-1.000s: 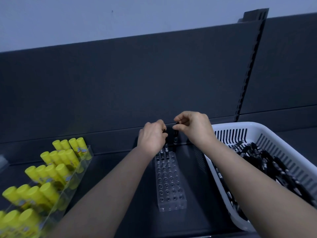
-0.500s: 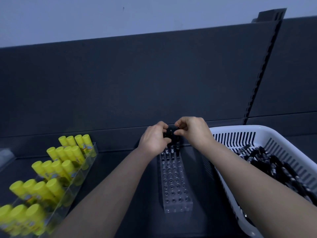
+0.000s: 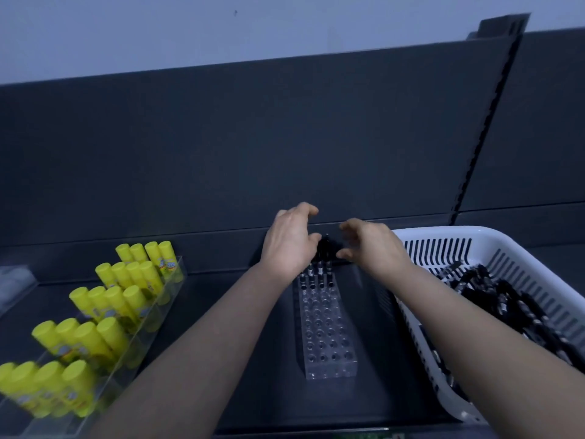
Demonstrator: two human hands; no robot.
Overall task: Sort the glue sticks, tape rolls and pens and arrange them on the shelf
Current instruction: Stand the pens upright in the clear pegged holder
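A clear acrylic pen holder (image 3: pixel 326 327) with many holes lies on the dark shelf. Black pens (image 3: pixel 323 250) stand upright in its far row. My left hand (image 3: pixel 289 240) hovers just left of those pens, its fingers spread and loosely curved. On the other side of the pens, my right hand (image 3: pixel 368 245) has its fingers apart and holds nothing. More black pens (image 3: pixel 506 308) fill the white basket (image 3: pixel 538 267) at the right. Yellow glue sticks (image 3: pixel 104 302) stand in rows at the left.
The glue sticks sit in a clear tiered tray (image 3: pixel 152 315). A dark back panel (image 3: pixel 253 147) rises right behind the pen holder. A slotted upright (image 3: pixel 484 128) splits the panel at the right. A faint clear box (image 3: pixel 15 280) sits at the far left.
Both hands pinched pens together over the holder's far row earlier. Now the fingers have spread apart and let go, leaving the pens standing in the holes.
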